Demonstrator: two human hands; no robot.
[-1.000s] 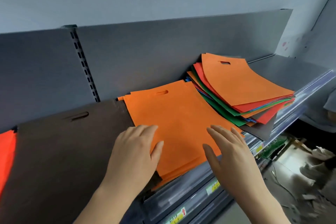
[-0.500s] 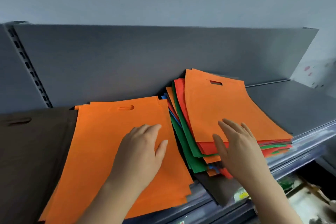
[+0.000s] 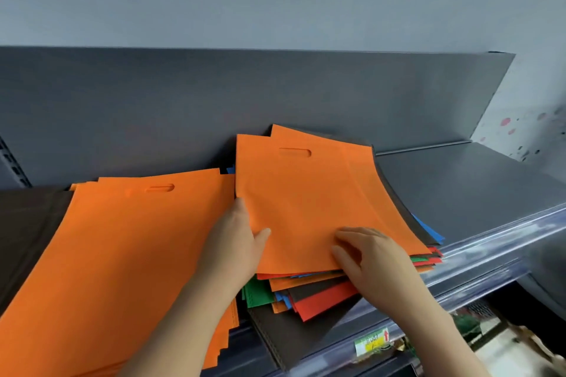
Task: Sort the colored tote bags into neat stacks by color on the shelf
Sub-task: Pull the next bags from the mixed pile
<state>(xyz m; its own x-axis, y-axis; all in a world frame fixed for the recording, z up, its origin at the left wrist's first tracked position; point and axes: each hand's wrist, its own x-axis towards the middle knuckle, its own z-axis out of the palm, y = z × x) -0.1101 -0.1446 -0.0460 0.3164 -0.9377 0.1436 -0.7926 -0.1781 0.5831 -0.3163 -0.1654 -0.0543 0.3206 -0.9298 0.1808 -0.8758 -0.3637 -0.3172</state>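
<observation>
The shelf-rail price label (image 3: 372,343) is too blurred to read. The left hand (image 3: 235,242) and right hand (image 3: 376,260), flat half a second ago, now both pinch the top orange tote bag (image 3: 306,202) on the mixed pile (image 3: 318,297), beside the orange stack (image 3: 122,254) on the shelf (image 3: 474,193).

Light soft and even, moderately bright; source itself not visible to you. No hard shadows. Small dark shadow only under curled fingers of your right hand (image 3: 376,260) and beside thumb of left hand (image 3: 235,242), on top orange tote bag (image 3: 306,208). Grey back panel (image 3: 214,101) matte, no reflection. Pale glare streaks along clear price rail (image 3: 490,242). Wide-angle lens bends panel top line and rail. Lower right corner smeared; price label (image 3: 372,343) unreadable. Centre fairly sharp, orange strongly saturated.
</observation>
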